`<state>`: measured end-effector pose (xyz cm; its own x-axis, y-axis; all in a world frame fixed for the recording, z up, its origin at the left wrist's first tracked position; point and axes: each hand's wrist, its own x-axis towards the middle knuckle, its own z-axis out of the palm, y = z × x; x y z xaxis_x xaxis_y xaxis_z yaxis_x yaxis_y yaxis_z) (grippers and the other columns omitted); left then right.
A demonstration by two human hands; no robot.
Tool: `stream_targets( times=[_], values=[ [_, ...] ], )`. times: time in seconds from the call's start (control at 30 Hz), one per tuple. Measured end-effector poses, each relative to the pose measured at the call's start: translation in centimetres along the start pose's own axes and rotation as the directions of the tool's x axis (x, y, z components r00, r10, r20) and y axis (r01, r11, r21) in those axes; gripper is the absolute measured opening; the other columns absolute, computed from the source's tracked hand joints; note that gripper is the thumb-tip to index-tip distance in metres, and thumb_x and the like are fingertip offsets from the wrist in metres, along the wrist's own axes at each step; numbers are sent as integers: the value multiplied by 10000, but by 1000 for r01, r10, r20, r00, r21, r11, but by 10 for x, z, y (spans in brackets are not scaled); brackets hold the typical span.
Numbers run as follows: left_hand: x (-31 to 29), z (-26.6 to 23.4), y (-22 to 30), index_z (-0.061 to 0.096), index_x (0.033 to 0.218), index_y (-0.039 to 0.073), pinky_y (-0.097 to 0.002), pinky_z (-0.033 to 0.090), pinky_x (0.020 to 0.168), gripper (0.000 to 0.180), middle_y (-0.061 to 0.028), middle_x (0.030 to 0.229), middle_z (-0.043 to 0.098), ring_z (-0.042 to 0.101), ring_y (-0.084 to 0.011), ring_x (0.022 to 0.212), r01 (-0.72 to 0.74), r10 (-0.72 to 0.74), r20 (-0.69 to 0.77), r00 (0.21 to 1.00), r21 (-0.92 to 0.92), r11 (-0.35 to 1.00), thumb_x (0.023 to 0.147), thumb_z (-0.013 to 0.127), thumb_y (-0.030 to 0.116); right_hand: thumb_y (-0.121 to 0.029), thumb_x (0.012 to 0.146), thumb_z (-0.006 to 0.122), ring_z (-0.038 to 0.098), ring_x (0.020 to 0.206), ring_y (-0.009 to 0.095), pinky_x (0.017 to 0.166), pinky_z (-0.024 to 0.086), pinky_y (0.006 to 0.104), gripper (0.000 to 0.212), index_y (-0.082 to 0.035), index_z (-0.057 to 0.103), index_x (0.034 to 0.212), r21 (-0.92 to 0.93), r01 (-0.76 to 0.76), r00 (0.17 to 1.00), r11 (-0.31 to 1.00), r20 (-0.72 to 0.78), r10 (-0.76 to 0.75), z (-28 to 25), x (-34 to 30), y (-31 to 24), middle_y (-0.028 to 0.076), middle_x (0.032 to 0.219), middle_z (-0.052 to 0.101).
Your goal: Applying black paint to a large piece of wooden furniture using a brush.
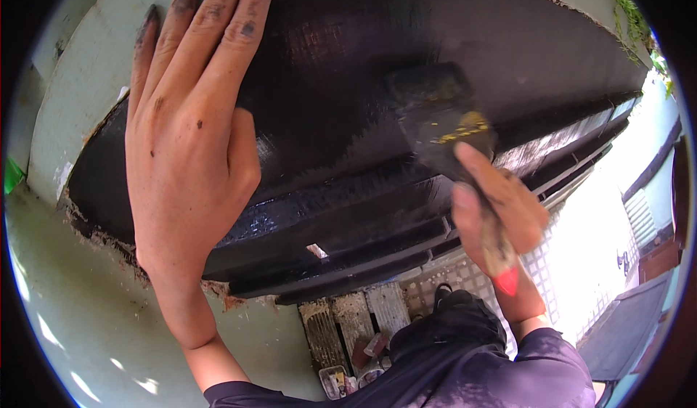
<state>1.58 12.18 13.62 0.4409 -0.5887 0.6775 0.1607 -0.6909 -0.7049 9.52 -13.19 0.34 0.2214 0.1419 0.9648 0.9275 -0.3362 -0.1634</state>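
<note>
Person at a dark-coated panel, seen from above the hands. The pale green wall [102, 313] surrounds the panel [559, 52] on the left and along the top; the panel's left and lower-left edges are ragged and chipped. Wooden planks [352, 317] lie under the panel's lower edge, beside the person's lap. The left hand [192, 147] reaches up across the panel's left end, fingers extended and smudged dark, thumb folded toward the palm. Its grip is loose and has hold of nothing visible; it is probably laid there as a brace, though contact at the fingertips cannot be made out. The right hand [512, 208] is closed around a broad flat brush [439, 128], index finger laid toward the metal band and thumb opposite, a hold that likely gives control over the bristles' angle. The brush is blurred, its bristles at the panel's middle and its red-tipped handle slanting toward the lower-right edge, presumably to keep the hand off the dark surface. A small tub [324, 386] stands on the planks, perhaps for easy reach; its contents are unclear.
</note>
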Motion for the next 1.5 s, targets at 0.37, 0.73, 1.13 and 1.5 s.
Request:
stream_targets(
  times=[0.37, 0.73, 1.13, 1.5],
  values=[
    [-28, -82, 93, 694, 1122, 16, -365, 518, 872, 485, -176, 1081, 690, 660, -297, 960, 425, -510, 71, 857, -659, 621, 669, 533, -50, -149, 819, 673, 601, 564, 228, 568, 485, 298, 225, 18, 726, 961, 205, 9, 996, 979, 81, -26, -21, -21, -10, 120, 705, 672],
    [-124, -150, 228, 600, 1106, -11, -364, 519, 690, 510, -138, 976, 603, 615, -303, 786, 927, -799, 508, 321, -341, 156, 601, 658, -51, -103, 693, 740, 586, 524, 173, 502, 495, 285, 231, -43, 666, 903, 639, -17, 745, 769, 521, -417, 19, -58, -83, 35, 619, 535],
    [-189, -154, 230, 549, 946, 14, -225, 423, 517, 236, -5, 766, 573, 536, -77, 607, 817, -836, 263, -482, -210, -538, 833, 723, 126, -104, 690, 784, 564, 603, 196, 555, 470, 307, 493, -81, 669, 1169, 784, -161, 580, 600, 567, -585, 38, -80, -107, 56, 686, 544],
    [-178, -93, 140, 453, 1147, 99, -193, 398, 591, 361, -10, 892, 579, 545, -58, 742, 381, -774, -15, -633, -877, -294, 875, 685, 155, -90, 777, 717, 566, 609, 212, 575, 489, 328, 343, -89, 694, 1120, 635, -253, 410, 730, 754, -514, 43, -112, -72, 63, 712, 575]
  ],
)
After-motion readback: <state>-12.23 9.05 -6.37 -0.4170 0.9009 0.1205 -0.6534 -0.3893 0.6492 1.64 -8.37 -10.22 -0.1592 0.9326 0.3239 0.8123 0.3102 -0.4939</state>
